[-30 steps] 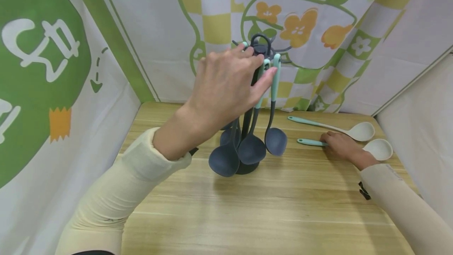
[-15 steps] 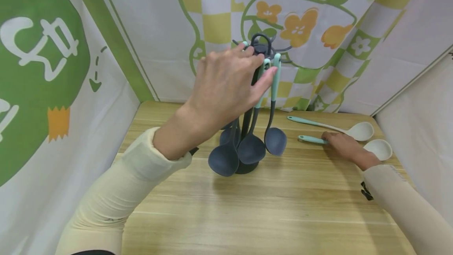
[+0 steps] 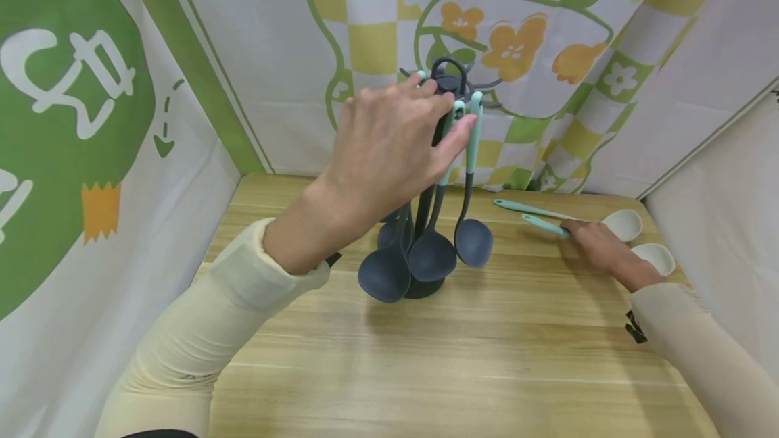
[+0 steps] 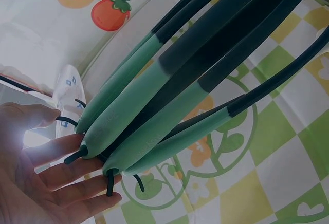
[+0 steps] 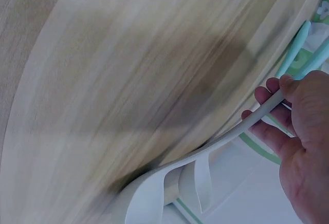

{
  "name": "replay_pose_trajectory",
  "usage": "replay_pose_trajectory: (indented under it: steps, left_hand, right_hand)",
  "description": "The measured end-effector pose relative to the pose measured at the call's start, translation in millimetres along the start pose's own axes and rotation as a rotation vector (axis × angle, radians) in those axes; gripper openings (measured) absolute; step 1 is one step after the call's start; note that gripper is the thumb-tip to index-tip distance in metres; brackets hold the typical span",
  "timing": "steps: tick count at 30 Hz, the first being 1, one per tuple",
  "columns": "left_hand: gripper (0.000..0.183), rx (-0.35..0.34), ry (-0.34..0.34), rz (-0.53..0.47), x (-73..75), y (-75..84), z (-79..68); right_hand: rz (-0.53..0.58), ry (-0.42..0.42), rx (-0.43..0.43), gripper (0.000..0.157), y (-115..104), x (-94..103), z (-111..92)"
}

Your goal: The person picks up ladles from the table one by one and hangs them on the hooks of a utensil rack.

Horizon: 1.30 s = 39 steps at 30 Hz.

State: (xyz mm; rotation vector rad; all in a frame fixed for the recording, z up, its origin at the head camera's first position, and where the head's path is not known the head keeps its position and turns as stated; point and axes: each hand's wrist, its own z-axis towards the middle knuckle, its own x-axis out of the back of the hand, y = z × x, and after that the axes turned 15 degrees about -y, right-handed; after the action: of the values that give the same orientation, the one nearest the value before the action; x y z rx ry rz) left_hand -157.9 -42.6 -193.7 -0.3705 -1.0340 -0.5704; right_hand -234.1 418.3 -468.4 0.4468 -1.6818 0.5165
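My left hand (image 3: pixel 389 134) rests at the top of a dark utensil stand (image 3: pixel 449 86), its fingers extended among the hooks in the left wrist view. From those hooks hang several dark-bowled ladles (image 3: pixel 433 257) with mint handle ends (image 4: pixel 123 113). At the right, my right hand (image 3: pixel 599 245) pinches a white ladle (image 5: pixel 231 134) by its handle between thumb and fingers. The ladle's mint end (image 3: pixel 544 224) tilts up off the table, and its bowl (image 3: pixel 656 259) stays low over the wood. Just behind lies a second white ladle (image 3: pixel 623 225) with a mint handle.
The wooden table (image 3: pixel 462 363) runs up to a patterned cloth backdrop (image 3: pixel 371 53). White cloth walls (image 3: pixel 718 222) close in the sides. The stand's round base (image 3: pixel 426 288) sits near the table's middle.
My right hand has lifted the nearer white ladle's handle end and shifted it slightly right and toward the back. My left hand has stayed on the stand.
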Motion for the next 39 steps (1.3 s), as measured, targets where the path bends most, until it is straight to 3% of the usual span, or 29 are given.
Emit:
replay_pose_trajectory:
  steps: [29, 39]
  left_hand:
    - [0.045, 0.007, -0.022, 0.017, 1.3, 0.2, 0.9]
    - [0.046, 0.015, -0.029, -0.002, 1.7, 0.1, 1.1]
  right_hand:
    - [0.051, 0.233, -0.043, 0.028, 11.1, 21.2, -17.5]
    - [0.088, 0.246, -0.111, 0.016, 11.8, 31.6, -26.5]
